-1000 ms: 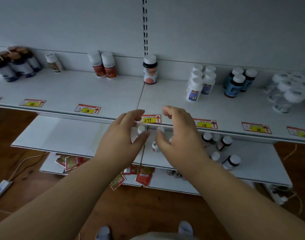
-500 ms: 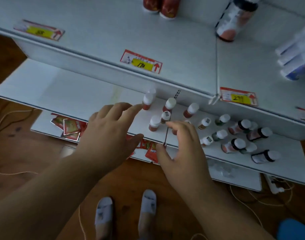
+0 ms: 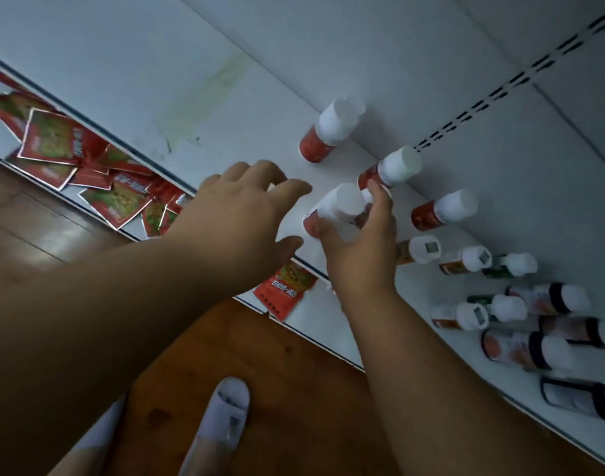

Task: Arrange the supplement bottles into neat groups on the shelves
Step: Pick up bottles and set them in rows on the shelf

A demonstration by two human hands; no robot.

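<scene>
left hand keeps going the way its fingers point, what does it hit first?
Likely the red bottle that the right hand grips; the left hand fingertips point at its white cap, close by. Depth unclear.

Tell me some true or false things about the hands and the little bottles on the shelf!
1. The right hand holds a red bottle with a white cap. True.
2. The left hand grips a bottle too. False: it is open and holds nothing.
3. All the bottles have black caps. False: the caps are white; some bottles have black bands.
4. Red packets lie on the lower shelf. True.
5. The floor is wooden. True.
</scene>
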